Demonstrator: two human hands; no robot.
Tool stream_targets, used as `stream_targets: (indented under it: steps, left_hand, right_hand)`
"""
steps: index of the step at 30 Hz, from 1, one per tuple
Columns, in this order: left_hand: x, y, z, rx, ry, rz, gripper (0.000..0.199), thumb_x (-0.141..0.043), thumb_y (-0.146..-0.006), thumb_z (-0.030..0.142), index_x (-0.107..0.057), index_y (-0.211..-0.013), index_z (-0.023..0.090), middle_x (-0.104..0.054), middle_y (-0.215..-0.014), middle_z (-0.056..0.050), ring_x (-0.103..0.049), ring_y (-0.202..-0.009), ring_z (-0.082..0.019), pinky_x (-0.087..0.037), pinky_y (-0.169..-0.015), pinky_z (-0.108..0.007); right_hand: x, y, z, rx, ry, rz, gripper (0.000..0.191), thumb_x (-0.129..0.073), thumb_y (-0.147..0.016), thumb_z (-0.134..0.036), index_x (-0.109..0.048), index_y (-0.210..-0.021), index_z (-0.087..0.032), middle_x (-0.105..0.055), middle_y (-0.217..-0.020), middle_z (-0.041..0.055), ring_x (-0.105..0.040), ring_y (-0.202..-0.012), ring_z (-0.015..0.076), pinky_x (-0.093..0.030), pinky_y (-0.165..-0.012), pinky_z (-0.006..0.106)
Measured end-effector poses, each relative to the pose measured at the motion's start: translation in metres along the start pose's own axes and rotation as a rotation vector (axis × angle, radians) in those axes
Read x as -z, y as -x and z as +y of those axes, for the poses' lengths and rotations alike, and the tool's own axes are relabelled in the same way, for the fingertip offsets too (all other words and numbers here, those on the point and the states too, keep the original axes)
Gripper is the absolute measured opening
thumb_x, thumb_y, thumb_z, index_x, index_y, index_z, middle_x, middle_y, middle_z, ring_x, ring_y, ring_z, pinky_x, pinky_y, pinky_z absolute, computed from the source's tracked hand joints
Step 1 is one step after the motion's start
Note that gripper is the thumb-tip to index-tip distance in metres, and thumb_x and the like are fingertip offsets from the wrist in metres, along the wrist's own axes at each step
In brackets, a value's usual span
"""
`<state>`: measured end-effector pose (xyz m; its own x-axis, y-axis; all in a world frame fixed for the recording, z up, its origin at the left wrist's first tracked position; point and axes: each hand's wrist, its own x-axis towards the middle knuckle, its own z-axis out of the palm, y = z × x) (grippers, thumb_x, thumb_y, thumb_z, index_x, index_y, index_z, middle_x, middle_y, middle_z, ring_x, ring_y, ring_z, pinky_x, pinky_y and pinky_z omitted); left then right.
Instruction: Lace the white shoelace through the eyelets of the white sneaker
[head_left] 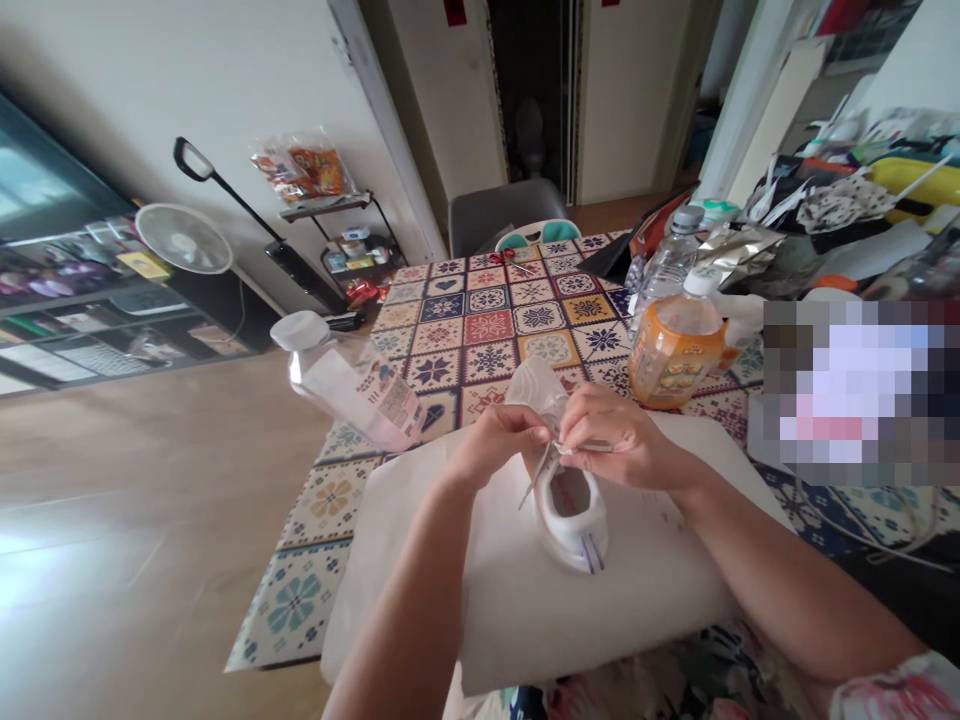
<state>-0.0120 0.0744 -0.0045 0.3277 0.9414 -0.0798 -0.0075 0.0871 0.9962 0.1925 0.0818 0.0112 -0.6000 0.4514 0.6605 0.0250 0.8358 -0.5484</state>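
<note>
A white sneaker [561, 528] rests sole down, its heel with purple stripes towards me and its toe pointing away. My left hand [496, 442] is closed in a pinch at the top of the laces. Opposite it, my right hand [611, 440] also pinches, with its fingertips almost meeting the left ones. A thin whitish shoelace [531, 482] runs between the fingers, and one end hangs down on the shoe's left side. Both hands partly cover the tongue and the eyelets. Under the sneaker lies a white padded sheet [420, 570].
Left on the patterned tablecloth [435, 345] stands a clear bottle with a pink label [386, 405]. An orange detergent bottle [671, 355] and a clear plastic bottle [671, 255] stand right. Red scissors [510, 260] lie at the far end. Clutter [840, 200] is piled right, beside a blurred-out patch.
</note>
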Motion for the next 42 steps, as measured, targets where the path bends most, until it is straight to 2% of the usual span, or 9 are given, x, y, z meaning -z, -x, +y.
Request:
stream_targets:
  steps: [5, 8, 23, 27, 29, 32, 34, 38, 42]
  left_hand:
    - [0.001, -0.002, -0.002, -0.02, -0.204, 0.102, 0.021, -0.077, -0.061, 0.032, -0.066, -0.058, 0.014, -0.06, -0.057, 0.0, -0.05, -0.056, -0.011, -0.036, -0.056, -0.023]
    - [0.001, -0.003, -0.004, -0.037, -0.271, 0.139, 0.02, -0.072, -0.063, 0.032, -0.063, -0.056, 0.015, -0.055, -0.054, 0.003, -0.046, -0.054, -0.01, -0.033, -0.054, -0.023]
    - [0.0, -0.005, -0.009, -0.1, -0.469, 0.223, 0.023, -0.065, -0.068, 0.031, -0.057, -0.052, 0.016, -0.046, -0.053, 0.005, -0.04, -0.054, -0.009, -0.032, -0.054, -0.023]
    - [0.004, -0.004, -0.009, -0.039, -0.444, 0.137, 0.016, -0.064, -0.069, 0.028, -0.064, -0.059, 0.015, -0.055, -0.058, 0.002, -0.046, -0.058, -0.011, -0.035, -0.056, -0.023]
    - [0.006, -0.003, -0.007, -0.032, -0.432, 0.118, 0.011, -0.063, -0.069, 0.025, -0.068, -0.066, 0.016, -0.06, -0.063, 0.001, -0.049, -0.061, -0.012, -0.038, -0.058, -0.023]
    - [0.009, 0.001, -0.004, -0.045, -0.424, 0.113, 0.008, -0.065, -0.07, 0.023, -0.069, -0.07, 0.017, -0.064, -0.066, 0.001, -0.053, -0.064, -0.013, -0.04, -0.061, -0.024]
    - [0.01, 0.004, 0.001, -0.027, -0.42, 0.026, 0.009, -0.068, -0.071, 0.025, -0.07, -0.069, 0.017, -0.066, -0.068, -0.001, -0.055, -0.066, -0.013, -0.042, -0.062, -0.024]
    - [0.01, 0.012, 0.01, -0.015, -0.287, -0.224, 0.021, -0.074, -0.073, 0.037, -0.073, -0.072, 0.016, -0.07, -0.071, -0.003, -0.059, -0.068, -0.014, -0.045, -0.066, -0.026]
    - [0.007, 0.015, 0.017, 0.002, -0.094, -0.312, 0.03, -0.077, -0.073, 0.044, -0.075, -0.08, 0.015, -0.072, -0.071, -0.004, -0.059, -0.063, -0.012, -0.047, -0.064, -0.025]
  right_hand:
    - [0.006, 0.0, -0.004, -0.045, -0.202, -0.157, 0.018, -0.074, -0.083, -0.023, -0.065, -0.068, -0.02, -0.065, -0.072, 0.0016, -0.058, -0.075, 0.0157, -0.044, -0.077, 0.034]
    - [0.004, 0.0, -0.003, -0.031, -0.271, -0.209, 0.02, -0.075, -0.082, -0.022, -0.066, -0.065, -0.018, -0.063, -0.07, 0.0012, -0.057, -0.073, 0.0143, -0.044, -0.076, 0.033]
    - [0.002, 0.001, 0.003, -0.069, -0.37, -0.28, 0.024, -0.074, -0.084, -0.029, -0.066, -0.064, -0.018, -0.066, -0.067, 0.0016, -0.057, -0.07, 0.014, -0.044, -0.074, 0.032]
    - [0.001, 0.0, -0.001, -0.118, -0.34, -0.304, 0.028, -0.067, -0.09, -0.035, -0.064, -0.068, -0.017, -0.063, -0.071, 0.002, -0.057, -0.073, 0.0134, -0.045, -0.072, 0.028]
    - [0.002, 0.0, 0.0, -0.146, -0.31, -0.248, 0.035, -0.059, -0.094, -0.041, -0.062, -0.07, -0.017, -0.061, -0.072, 0.0021, -0.056, -0.072, 0.0129, -0.045, -0.071, 0.027]
    - [0.005, 0.003, 0.007, -0.224, -0.141, -0.15, 0.047, -0.052, -0.096, -0.048, -0.054, -0.062, -0.017, -0.053, -0.063, -0.0008, -0.05, -0.062, 0.0112, -0.039, -0.062, 0.026]
    - [0.006, 0.005, 0.011, -0.268, 0.005, -0.166, 0.049, -0.054, -0.094, -0.05, -0.053, -0.059, -0.017, -0.049, -0.058, -0.0024, -0.045, -0.057, 0.0102, -0.034, -0.058, 0.025]
    - [0.006, 0.005, 0.011, -0.281, 0.106, -0.203, 0.029, -0.067, -0.086, -0.047, -0.065, -0.085, -0.018, -0.061, -0.073, -0.0001, -0.053, -0.068, 0.0132, -0.038, -0.066, 0.026]
    - [0.003, 0.001, 0.003, -0.211, 0.05, -0.227, 0.029, -0.073, -0.08, -0.035, -0.064, -0.101, -0.018, -0.063, -0.086, 0.0025, -0.055, -0.079, 0.0161, -0.042, -0.074, 0.029]
